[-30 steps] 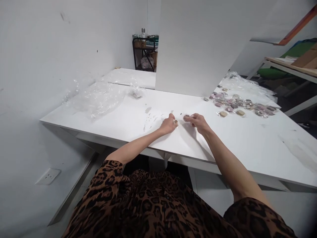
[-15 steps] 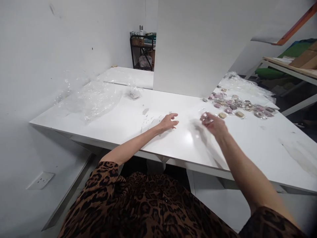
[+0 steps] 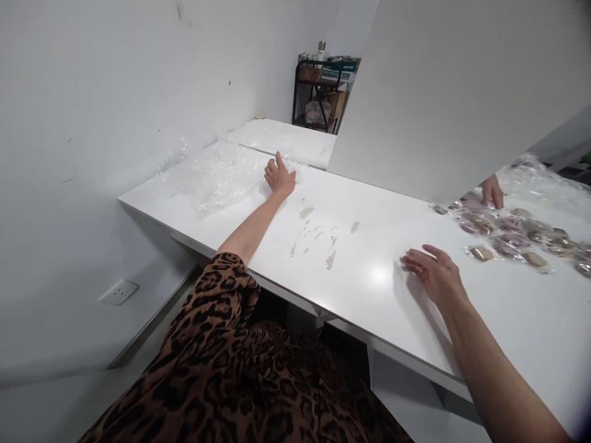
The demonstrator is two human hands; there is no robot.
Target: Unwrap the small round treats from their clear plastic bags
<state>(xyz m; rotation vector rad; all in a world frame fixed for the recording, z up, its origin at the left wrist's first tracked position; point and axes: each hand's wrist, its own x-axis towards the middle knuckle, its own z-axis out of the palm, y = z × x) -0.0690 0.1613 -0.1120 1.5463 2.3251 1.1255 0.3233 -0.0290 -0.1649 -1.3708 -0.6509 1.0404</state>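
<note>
My left hand (image 3: 280,176) reaches out over the far part of the white table (image 3: 364,203), fingers apart, at the right edge of crumpled clear plastic bags (image 3: 231,175). A bit of clear plastic shows beside its palm; whatever lies behind the hand is hidden. My right hand (image 3: 436,274) hovers low over the table with its fingers stretched out, and I see nothing held in it. To its right lies a spread of small clear-wrapped packets (image 3: 512,240), brownish, pinkish and tan, the nearest being a tan packet (image 3: 481,253).
A tall white panel (image 3: 429,98) stands across the table. Another person's hand (image 3: 492,192) touches the packets at its right edge. More clear plastic (image 3: 540,181) lies behind them. Worn grey patches (image 3: 306,213) mark the tabletop. A black shelf cart (image 3: 316,83) stands beyond.
My left hand has moved away and leftward to the plastic bags. My right hand has opened, and the clear packet it held no longer shows. The view has turned left; another person's hand has appeared.
</note>
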